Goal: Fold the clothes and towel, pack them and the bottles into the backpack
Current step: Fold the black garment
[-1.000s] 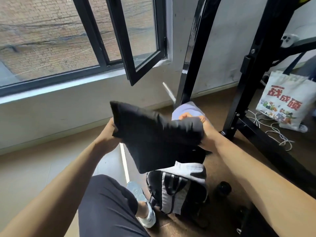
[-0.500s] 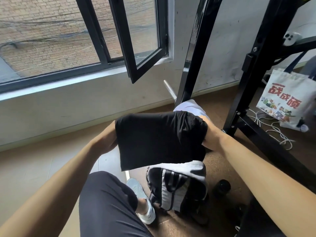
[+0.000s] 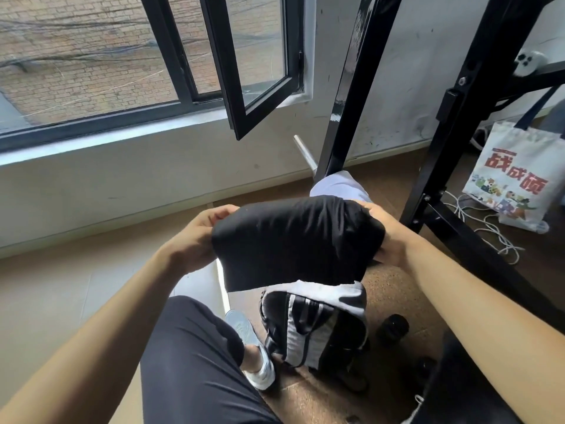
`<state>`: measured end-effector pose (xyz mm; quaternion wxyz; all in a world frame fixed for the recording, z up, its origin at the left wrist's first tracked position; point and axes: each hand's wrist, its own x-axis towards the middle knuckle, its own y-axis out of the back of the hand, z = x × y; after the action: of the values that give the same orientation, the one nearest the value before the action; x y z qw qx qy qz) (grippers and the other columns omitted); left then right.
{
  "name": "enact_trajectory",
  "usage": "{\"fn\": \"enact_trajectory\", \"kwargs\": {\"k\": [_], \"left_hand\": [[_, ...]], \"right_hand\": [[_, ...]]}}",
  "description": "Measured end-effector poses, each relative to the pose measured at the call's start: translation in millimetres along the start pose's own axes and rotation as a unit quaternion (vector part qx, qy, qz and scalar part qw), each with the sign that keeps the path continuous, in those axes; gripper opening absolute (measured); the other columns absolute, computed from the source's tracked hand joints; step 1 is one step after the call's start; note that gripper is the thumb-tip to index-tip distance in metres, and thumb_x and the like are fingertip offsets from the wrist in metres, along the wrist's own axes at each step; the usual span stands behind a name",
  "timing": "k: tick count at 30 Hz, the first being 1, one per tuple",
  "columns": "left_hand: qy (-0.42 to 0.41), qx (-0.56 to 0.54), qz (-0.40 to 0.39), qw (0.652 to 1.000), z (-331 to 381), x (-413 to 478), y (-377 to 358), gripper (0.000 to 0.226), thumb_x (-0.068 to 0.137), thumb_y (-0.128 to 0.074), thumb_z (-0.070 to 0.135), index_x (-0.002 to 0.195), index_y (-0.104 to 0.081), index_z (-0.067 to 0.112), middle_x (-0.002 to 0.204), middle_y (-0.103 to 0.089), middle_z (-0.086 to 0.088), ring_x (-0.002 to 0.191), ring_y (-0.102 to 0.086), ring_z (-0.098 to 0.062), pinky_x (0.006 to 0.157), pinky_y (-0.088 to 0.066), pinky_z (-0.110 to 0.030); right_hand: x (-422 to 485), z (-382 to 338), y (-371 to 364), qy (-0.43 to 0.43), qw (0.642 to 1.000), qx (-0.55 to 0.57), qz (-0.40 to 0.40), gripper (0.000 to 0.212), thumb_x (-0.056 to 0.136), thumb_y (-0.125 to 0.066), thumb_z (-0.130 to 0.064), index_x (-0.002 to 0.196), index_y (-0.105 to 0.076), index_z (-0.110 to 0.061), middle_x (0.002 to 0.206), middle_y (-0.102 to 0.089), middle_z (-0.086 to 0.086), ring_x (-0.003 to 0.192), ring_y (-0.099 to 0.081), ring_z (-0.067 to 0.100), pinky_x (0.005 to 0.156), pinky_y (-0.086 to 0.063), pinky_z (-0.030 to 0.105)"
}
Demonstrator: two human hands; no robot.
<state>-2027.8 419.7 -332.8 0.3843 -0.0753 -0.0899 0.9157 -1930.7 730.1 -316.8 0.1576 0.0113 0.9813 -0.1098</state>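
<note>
The window [image 3: 153, 71], with one pane swung inward, fills the wall far above and beyond the left grip [image 3: 198, 237]. A black metal frame [image 3: 351, 87] rises just beyond the right grip [image 3: 388, 237], and its other leg runs down the floor on that grip's outer side.

Between the two grips hangs the folded black garment [image 3: 293, 240]. The left grip is curled round its left end with the fingers over the top edge. The right grip is closed on its right end, and the fingers there are partly hidden by the cloth. The fold bulges upward between them and its lower edge hangs free.

Straight below both grips the black-and-white backpack [image 3: 312, 328] stands on the floor. White cloth shows at its top, just under the garment's hem.

A printed tote bag [image 3: 513, 179] leans well off to the right grip's outer side. A pale cloth [image 3: 339, 186] lies just beyond the right grip. A dark bottle [image 3: 393, 327] stands on the floor under the right grip, just beside the backpack.
</note>
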Motion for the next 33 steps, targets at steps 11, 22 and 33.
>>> {"fn": "enact_trajectory", "kwargs": {"k": [11, 22, 33], "left_hand": [[0.191, -0.066, 0.197, 0.959, -25.2, -1.5, -31.6, 0.064, 0.102, -0.039, 0.054, 0.077, -0.081, 0.014, 0.080, -0.075, -0.007, 0.067, -0.073, -0.017, 0.067, -0.054, -0.030], [0.243, -0.055, 0.182, 0.951, -44.3, -21.7, -61.0, 0.060, 0.072, -0.084, 0.042, 0.118, -0.071, 0.006, 0.115, -0.075, -0.016, 0.090, -0.076, -0.026, 0.083, -0.054, -0.038], [0.213, -0.111, 0.221, 0.945, -40.3, -27.4, -64.7, 0.057, 0.089, -0.063, 0.048, 0.130, -0.064, 0.008, 0.124, -0.072, -0.016, 0.107, -0.073, -0.030, 0.093, -0.055, -0.043]], "right_hand": [[-1.1, 37.9, 3.4, -0.123, 0.985, 0.113, 0.042, 0.030, 0.105, -0.051, -0.020, 0.127, -0.066, -0.008, 0.125, -0.071, 0.009, 0.115, -0.068, 0.024, 0.092, -0.055, 0.034], [-4.6, 40.2, -3.9, -0.150, 0.967, 0.161, 0.129, 0.019, 0.100, -0.062, -0.020, 0.112, -0.070, -0.009, 0.100, -0.078, 0.009, 0.103, -0.070, 0.026, 0.087, -0.056, 0.040], [-28.4, 66.5, -23.3, 0.163, 0.972, -0.063, 0.159, 0.035, 0.087, -0.070, -0.022, 0.122, -0.069, -0.020, 0.124, -0.068, -0.002, 0.118, -0.063, 0.011, 0.101, -0.050, 0.028]]}}
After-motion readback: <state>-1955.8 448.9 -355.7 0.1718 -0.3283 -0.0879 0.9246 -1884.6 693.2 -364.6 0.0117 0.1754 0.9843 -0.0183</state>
